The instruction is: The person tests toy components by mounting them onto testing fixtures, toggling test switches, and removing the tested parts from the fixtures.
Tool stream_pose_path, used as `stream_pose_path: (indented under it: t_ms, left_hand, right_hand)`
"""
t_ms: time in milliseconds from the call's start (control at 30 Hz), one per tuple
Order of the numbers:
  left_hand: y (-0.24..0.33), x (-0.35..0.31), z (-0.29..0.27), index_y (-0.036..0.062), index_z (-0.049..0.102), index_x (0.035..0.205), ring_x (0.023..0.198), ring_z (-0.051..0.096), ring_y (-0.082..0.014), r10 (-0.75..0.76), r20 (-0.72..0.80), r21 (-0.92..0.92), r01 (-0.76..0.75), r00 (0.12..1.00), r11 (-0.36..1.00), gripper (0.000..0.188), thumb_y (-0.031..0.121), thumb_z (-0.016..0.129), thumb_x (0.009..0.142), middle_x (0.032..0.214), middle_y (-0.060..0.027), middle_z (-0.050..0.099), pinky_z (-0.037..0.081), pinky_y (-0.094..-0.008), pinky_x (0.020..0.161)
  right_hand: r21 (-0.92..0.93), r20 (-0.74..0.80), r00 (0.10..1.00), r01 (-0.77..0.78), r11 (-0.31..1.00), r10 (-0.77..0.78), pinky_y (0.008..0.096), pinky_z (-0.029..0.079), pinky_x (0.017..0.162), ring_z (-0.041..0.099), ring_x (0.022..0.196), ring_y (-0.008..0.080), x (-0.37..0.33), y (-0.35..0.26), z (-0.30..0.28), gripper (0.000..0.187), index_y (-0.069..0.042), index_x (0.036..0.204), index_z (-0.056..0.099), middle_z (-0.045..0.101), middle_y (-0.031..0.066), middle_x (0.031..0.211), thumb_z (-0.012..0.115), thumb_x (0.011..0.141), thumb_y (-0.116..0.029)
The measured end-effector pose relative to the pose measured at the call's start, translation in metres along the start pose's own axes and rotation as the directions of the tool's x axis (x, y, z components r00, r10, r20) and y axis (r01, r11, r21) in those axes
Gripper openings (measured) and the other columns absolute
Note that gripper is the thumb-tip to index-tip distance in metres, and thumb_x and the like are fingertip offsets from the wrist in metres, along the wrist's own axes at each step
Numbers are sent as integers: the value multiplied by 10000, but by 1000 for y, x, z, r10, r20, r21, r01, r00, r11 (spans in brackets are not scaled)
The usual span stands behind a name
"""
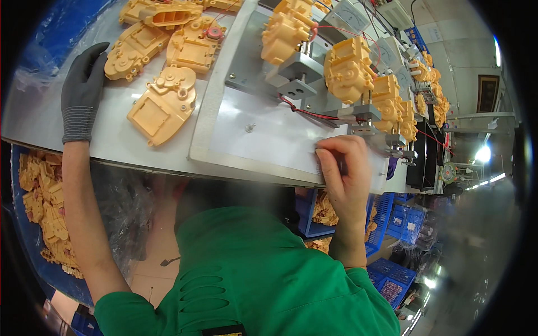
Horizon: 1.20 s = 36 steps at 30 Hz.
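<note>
My left hand, in a dark grey glove, is at the left of the white worktop. Its thumb and forefinger are apart, against the end of a yellow plastic gear housing. Another yellow housing lies nearer the front edge, its rectangular recess facing up. My bare right hand rests at the front edge of a raised white board, thumb and forefinger pinched together. What they hold, if anything, is too small to make out. A small screw-like metal piece lies on the board.
Several yellow housings stand on metal fixtures with red and black wires. Behind them are meters with dials. More housings lie at the back left. Below the bench, a blue bin and blue crates hold parts.
</note>
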<state>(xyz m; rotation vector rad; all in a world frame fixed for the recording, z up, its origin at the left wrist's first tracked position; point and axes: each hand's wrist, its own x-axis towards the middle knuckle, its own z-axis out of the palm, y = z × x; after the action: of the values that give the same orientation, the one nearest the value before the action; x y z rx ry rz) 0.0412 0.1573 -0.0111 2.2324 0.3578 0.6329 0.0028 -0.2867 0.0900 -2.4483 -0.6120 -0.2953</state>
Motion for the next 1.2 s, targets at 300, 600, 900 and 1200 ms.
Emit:
stream_pose_path:
  t_ms: [300,600,900,1200]
  left_hand:
    - [5,-1,0,47,679,1227,1012,656,-178,13,-13,-4,-13,1000,1000,302,217,599,991,1138,-105,688,497,-291,903]
    - [17,-8,-5,51,673,1228,1065,641,-203,72,-13,61,-71,997,996,292,155,539,990,1153,-119,677,479,-314,947]
    - [21,-7,-6,39,660,1256,1031,641,-181,-70,-4,3,70,998,998,318,147,486,1012,1119,-112,681,481,-304,934]
    - [22,-5,-5,31,655,1269,1034,645,-183,-50,-6,41,50,999,998,326,141,488,1012,1125,-113,686,481,-306,945]
  right_hand:
    - [84,9,974,227,970,-228,358,476,806,592,902,275,15,-46,19,258,-23,1057,683,632,109,981,740,808,9]
    - [146,-26,978,207,967,-205,418,472,798,578,897,320,36,-50,55,255,-40,1033,649,612,106,952,746,800,-9]
    - [181,-50,980,199,963,-193,397,477,791,580,885,304,36,-47,55,193,-35,1020,661,612,106,961,733,841,-28]
    - [201,-47,973,230,952,-225,400,471,797,570,893,294,34,-44,53,172,-51,997,659,593,82,935,715,834,-46]
